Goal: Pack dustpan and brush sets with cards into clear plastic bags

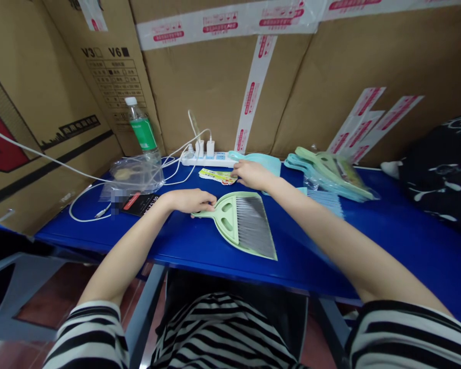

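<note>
My left hand [191,200] is closed round the handle of a light green dustpan [262,247]. A matching green hand brush [226,221] with grey bristles is nested in the pan, its handle lying along the pan's handle. My right hand [252,175] reaches farther back, its fingers bent and pinched at the right end of some small yellow-and-white printed cardboard labels [215,176]. Behind that hand lies a light blue dustpan [267,162]. Partly hidden under my right forearm is a blue brush [325,201].
Bagged green and blue dustpan sets [330,174] lie at the right, near a black patterned bag [441,169]. Along the back runs a white power strip [215,160] with cables. A water bottle [143,130], clear plastic bag [126,177] and black box [138,203] stand left. Cardboard walls [203,77] enclose the blue table [200,251].
</note>
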The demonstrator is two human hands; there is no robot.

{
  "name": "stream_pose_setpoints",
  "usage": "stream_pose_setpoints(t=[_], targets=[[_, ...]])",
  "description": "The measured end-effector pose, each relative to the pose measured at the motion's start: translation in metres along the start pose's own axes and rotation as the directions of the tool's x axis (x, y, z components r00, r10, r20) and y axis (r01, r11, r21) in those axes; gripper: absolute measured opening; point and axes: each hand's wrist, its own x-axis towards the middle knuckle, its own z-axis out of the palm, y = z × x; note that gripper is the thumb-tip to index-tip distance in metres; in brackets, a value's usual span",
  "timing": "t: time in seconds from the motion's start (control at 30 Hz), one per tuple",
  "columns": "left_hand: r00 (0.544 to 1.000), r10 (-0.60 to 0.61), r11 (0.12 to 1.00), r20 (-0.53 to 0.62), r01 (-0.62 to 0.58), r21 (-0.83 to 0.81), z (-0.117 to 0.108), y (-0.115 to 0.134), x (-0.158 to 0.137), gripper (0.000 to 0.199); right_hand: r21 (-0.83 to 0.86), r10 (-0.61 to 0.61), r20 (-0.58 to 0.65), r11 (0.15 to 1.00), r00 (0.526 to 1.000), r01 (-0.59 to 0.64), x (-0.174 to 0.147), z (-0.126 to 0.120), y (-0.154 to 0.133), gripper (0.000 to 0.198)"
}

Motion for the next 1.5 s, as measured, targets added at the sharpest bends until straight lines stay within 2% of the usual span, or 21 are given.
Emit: stream_pose_setpoints(t=[0.2, 0.4, 0.5, 0.6, 0.73, 0.9, 1.07, 1.13, 1.2, 1.27, 1.37, 1.5], targets=[[1.0, 0.006, 1.0, 0.008, -0.006, 0.001, 0.001, -0.001, 0.001, 0.021, -0.038, -0.031, -0.014, 0.999, 0.999, 0.03, 0.004, -0.002, -0.011, 0.03], [1.0, -0.01, 1.0, 0.024, 0.01, -0.025, 0.0, 0.002, 0.0, 0.021, -0.025, -0.007, -0.021, 1.0, 1.0, 0.006, -0.02, -0.018, -0.009, 0.02], [1.0, 0.012, 1.0, 0.023, -0.011, -0.025, 0.0, 0.0, 0.001, 0.022, 0.052, 0.023, -0.013, 0.998, 1.0, -0.022, -0.042, -0.029, -0.008, 0.013], [0.999, 0.035, 0.999, 0.018, -0.034, -0.021, 0.0, -0.002, 0.002, 0.024, 0.128, 0.026, 0.06, 0.991, 0.998, -0.033, -0.065, -0.035, -0.008, 0.012], [0.999, 0.034, 0.998, 0.032, -0.032, -0.049, -0.001, -0.002, 0.003, 0.025, 0.264, -0.072, 0.127, 0.964, 0.989, 0.036, -0.092, -0.029, -0.008, 0.009], [0.999, 0.026, 0.998, 0.034, -0.024, -0.058, -0.002, 0.0, 0.003, 0.027, 0.43, -0.203, 0.077, 0.89, 0.976, 0.151, -0.108, -0.023, -0.015, 0.016], [0.999, 0.031, 0.997, 0.038, -0.028, -0.07, -0.001, -0.001, 0.004, 0.027, 0.6, -0.252, 0.144, 0.791, 0.957, 0.118, -0.11, -0.029, -0.021, 0.021], [0.999, 0.028, 0.997, 0.041, -0.025, -0.068, -0.001, 0.0, 0.004, 0.027, 0.534, -0.179, 0.139, 0.842, 0.974, 0.078, -0.111, -0.025, -0.017, 0.024], [0.999, 0.029, 0.998, 0.038, -0.027, -0.059, -0.001, 0.0, 0.005, 0.027, 0.372, -0.057, 0.102, 0.928, 0.993, 0.015, -0.112, -0.018, -0.01, 0.032], [0.999, 0.032, 0.998, 0.035, -0.03, -0.053, -0.002, 0.001, 0.005, 0.027, 0.232, 0.017, 0.098, 0.972, 0.995, -0.04, -0.112, -0.01, -0.004, 0.045], [0.999, 0.033, 0.998, 0.035, -0.031, -0.049, -0.002, 0.0, 0.004, 0.028, 0.177, 0.017, 0.18, 0.983, 0.984, -0.05, -0.111, -0.004, -0.001, 0.058], [0.999, 0.04, 0.998, 0.035, -0.038, -0.05, -0.002, 0.0, 0.004, 0.027, 0.203, -0.04, 0.269, 0.979, 0.962, -0.016, -0.109, -0.008, -0.007, 0.058]])
